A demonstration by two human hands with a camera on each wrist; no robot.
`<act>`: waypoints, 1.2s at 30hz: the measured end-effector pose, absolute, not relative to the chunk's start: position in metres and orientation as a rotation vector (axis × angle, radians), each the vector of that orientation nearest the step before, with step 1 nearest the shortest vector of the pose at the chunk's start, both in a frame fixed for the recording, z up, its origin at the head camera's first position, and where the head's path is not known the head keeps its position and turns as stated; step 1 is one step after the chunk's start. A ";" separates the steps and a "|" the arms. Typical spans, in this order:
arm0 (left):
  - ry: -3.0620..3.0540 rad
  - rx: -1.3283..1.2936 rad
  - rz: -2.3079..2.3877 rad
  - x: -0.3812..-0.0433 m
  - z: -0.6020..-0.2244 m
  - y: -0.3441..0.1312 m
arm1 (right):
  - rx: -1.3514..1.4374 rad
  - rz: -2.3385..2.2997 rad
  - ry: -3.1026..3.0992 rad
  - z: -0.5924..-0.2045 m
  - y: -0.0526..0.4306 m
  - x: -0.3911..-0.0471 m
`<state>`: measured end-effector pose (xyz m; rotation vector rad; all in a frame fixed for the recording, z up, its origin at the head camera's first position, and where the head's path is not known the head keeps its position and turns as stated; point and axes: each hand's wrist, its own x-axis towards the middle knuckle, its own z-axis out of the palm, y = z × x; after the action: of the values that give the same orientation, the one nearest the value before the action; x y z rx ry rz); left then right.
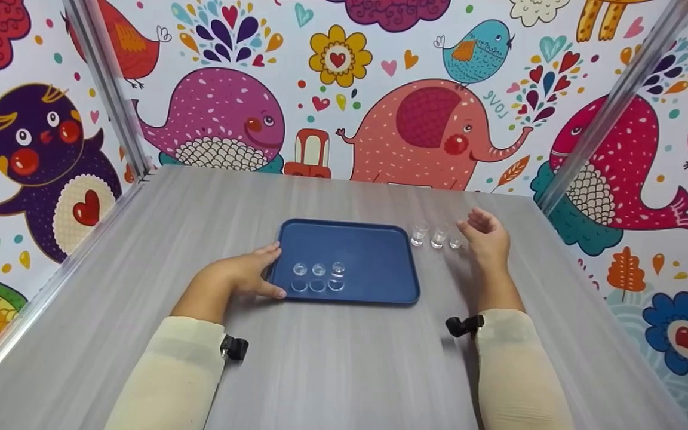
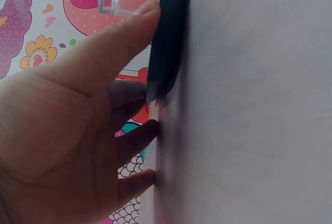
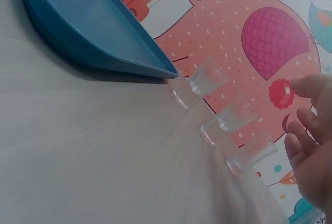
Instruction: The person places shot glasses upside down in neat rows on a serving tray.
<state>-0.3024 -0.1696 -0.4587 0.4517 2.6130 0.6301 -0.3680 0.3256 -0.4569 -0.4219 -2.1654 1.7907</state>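
Touching the tray [image 1: 371, 257], left fingers [image 1: 267, 251] spread; right fingers [image 1: 484, 220] bend loosely beside faint glasses [image 1: 438, 237].

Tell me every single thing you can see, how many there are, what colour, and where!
Tray: 1, blue, on the table
Tray glasses: 3, clear, in a row on the tray's near left part
Side glasses: 3, clear, in a row on the table, right of the tray
Table: 1, grey, under everything
Walls: 3, white, left, back and right
Cartoons: lots, many colours, on the walls
Poles: 2, silvery, at the back corners
Gadgets: 2, black, one at each cuff
Sleeves: 2, cream, on the arms
Left hand: 1, bare, touching the tray's left edge
Right hand: 1, bare, beside the side glasses
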 end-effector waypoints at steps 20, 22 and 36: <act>2.608 0.452 0.659 -0.301 -0.458 -0.168 | -0.493 1.738 -2.330 -0.492 0.338 -0.378; 2.608 0.451 0.657 -0.302 -0.459 -0.168 | -0.489 1.701 -2.367 -0.495 0.339 -0.379; 2.606 0.439 0.650 -0.303 -0.460 -0.169 | -0.428 1.272 -2.587 -0.505 0.335 -0.385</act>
<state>-0.3029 -0.1690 -0.4601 0.4394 2.6057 0.6503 -0.3853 0.3353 -0.5053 -0.4276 -2.5870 1.2719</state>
